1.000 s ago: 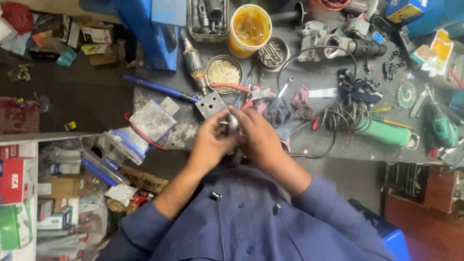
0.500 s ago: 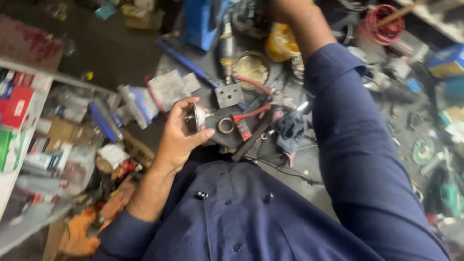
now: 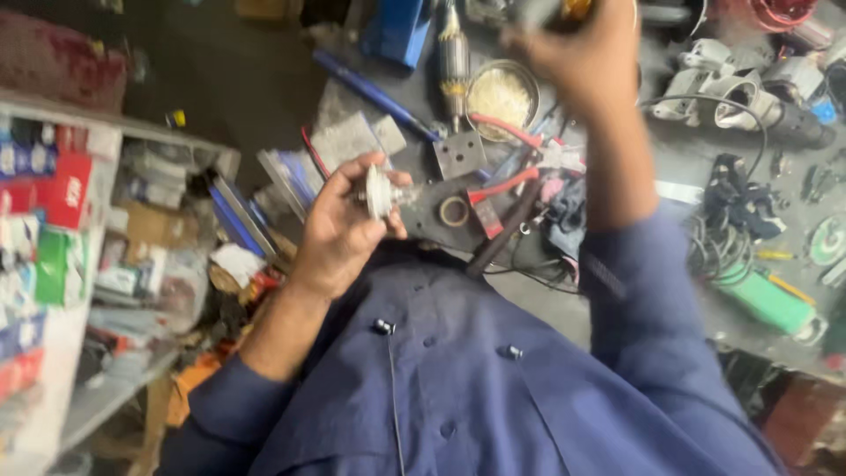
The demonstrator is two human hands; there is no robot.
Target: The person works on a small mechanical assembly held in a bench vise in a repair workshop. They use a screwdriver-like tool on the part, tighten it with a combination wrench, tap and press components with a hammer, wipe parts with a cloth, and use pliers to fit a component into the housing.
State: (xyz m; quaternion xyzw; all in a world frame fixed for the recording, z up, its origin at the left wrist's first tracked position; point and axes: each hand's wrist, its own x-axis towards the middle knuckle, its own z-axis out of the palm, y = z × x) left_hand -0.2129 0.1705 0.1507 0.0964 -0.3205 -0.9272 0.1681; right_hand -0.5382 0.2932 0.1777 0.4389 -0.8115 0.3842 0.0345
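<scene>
My left hand [image 3: 339, 229] is closed around a small round white part [image 3: 379, 191] with a metal stub, held just above the bench's near edge. My right hand [image 3: 582, 57] is stretched out to the far side of the bench and blurred; it grips something dark with a yellow bit at the top edge of the view, and what it is cannot be told. My blue sleeves and shirt fill the lower view.
On the bench lie red-handled pliers [image 3: 507, 181], a square metal plate [image 3: 459, 154], a round tin of white grease [image 3: 500, 92], a motor armature [image 3: 455, 53], a blue-handled tool [image 3: 370, 88], tangled cables [image 3: 731, 229] and a green tool [image 3: 771, 300]. Shelves of boxes [image 3: 53, 229] stand at left.
Both hands were together on the small part a second ago. My right hand has let go and reached to the far side of the bench; my left hand keeps the part.
</scene>
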